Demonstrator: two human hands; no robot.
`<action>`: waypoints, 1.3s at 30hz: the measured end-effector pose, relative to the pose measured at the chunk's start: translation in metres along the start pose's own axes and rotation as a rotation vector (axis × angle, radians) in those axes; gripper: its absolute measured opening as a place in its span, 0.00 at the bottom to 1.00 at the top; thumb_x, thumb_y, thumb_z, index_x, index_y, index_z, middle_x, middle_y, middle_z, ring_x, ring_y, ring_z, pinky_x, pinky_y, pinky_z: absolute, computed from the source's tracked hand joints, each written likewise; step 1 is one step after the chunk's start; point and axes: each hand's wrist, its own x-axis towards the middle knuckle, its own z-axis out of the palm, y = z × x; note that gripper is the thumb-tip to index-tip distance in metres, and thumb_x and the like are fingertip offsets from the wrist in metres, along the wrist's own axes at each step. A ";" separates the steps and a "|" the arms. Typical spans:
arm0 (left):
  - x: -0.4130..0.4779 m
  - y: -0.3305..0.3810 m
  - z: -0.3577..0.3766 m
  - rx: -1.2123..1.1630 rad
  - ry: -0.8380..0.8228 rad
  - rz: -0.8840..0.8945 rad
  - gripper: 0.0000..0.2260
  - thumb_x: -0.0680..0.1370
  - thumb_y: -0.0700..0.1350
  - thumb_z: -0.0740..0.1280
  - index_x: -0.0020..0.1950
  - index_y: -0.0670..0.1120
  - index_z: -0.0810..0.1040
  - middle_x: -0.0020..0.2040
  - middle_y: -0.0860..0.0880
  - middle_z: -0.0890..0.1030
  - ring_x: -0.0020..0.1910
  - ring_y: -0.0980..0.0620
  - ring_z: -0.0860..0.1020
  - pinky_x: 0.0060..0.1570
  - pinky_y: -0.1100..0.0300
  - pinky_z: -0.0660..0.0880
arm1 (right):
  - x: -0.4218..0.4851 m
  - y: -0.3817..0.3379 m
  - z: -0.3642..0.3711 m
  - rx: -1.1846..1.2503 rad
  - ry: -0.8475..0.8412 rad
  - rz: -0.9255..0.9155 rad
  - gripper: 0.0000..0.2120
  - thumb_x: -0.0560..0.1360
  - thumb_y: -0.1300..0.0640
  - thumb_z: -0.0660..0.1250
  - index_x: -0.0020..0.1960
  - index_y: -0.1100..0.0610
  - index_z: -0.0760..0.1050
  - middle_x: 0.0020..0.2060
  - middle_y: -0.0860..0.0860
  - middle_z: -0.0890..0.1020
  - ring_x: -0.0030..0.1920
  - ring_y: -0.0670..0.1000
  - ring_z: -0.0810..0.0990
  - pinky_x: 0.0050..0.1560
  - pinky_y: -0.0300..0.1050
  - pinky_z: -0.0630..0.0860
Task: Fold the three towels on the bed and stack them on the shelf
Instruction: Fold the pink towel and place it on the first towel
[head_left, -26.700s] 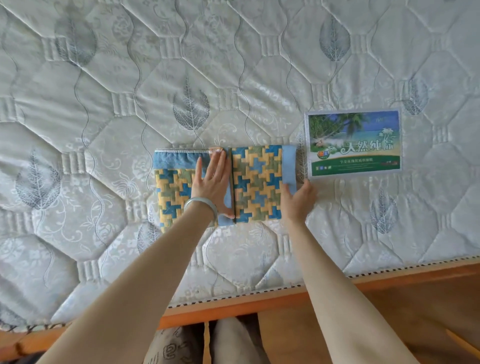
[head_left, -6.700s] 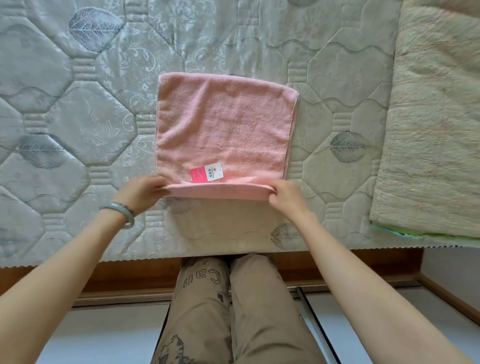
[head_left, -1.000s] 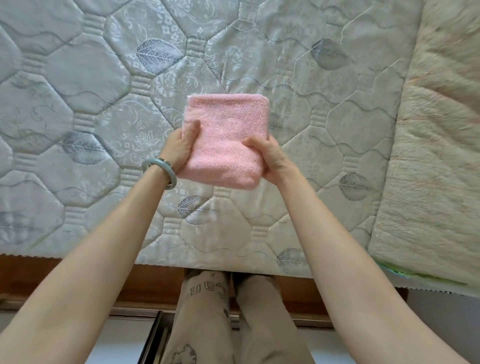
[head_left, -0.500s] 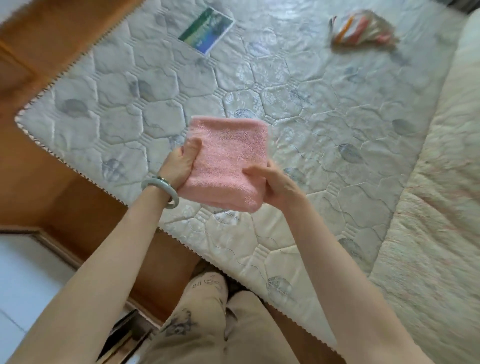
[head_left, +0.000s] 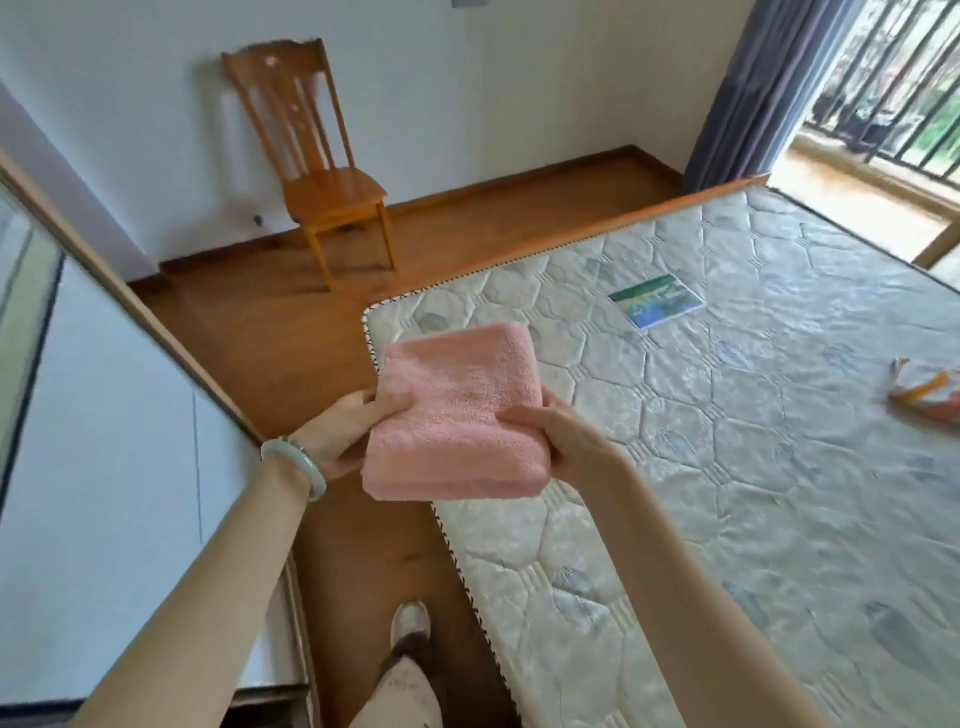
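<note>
Pink towel (head_left: 457, 410): folded into a thick square and held in the air at the centre of the view, over the corner of the bed (head_left: 727, 493) and the wooden floor (head_left: 280, 332).
Left grip (head_left: 348, 431): clamps the towel's 9 o'clock edge, thumb on top and fingers underneath.
Right grip (head_left: 561, 441): clamps the 3 o'clock edge the same way, thumb on top.
Shelf: not in view, so the carry is probably only beginning.
Unfolding risk: only the two side edges are pinched. The layers at 6 o'clock hang free and could sag or slide apart if either grip loosens.
Drop risk: letting go with one grip to reach for something would likely let the square flop open onto the floor.
Stacking risk: setting it down crooked could leave an uneven base for the next towel.
Striped towel (head_left: 922, 387): lies on the bed at 3 o'clock, well apart. Whether it is folded cannot be told, and it could get left behind.
Footing risk: the shoe (head_left: 410, 623) at 6 o'clock is close to the bed's edge, and the chair (head_left: 317, 156) stands at 11 o'clock. Watching the towel could mean a bump.
</note>
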 end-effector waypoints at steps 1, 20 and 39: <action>-0.002 0.003 -0.016 -0.041 -0.007 0.024 0.45 0.52 0.59 0.82 0.61 0.38 0.74 0.51 0.43 0.84 0.48 0.48 0.83 0.42 0.59 0.80 | 0.013 -0.005 0.010 -0.016 -0.032 0.007 0.26 0.67 0.64 0.73 0.62 0.57 0.71 0.56 0.60 0.79 0.52 0.60 0.81 0.46 0.52 0.80; 0.074 0.070 -0.278 -0.295 0.234 0.268 0.29 0.73 0.58 0.69 0.72 0.55 0.66 0.67 0.44 0.75 0.64 0.42 0.76 0.62 0.42 0.73 | 0.286 -0.104 0.199 -0.241 -0.334 0.120 0.15 0.72 0.62 0.68 0.58 0.57 0.73 0.49 0.56 0.82 0.45 0.53 0.84 0.41 0.47 0.80; 0.244 0.199 -0.498 -0.466 0.598 0.264 0.36 0.70 0.58 0.73 0.72 0.44 0.67 0.53 0.43 0.82 0.49 0.44 0.83 0.47 0.51 0.80 | 0.634 -0.234 0.310 -0.478 -0.680 0.175 0.28 0.65 0.49 0.73 0.63 0.49 0.70 0.60 0.54 0.77 0.59 0.56 0.78 0.56 0.53 0.79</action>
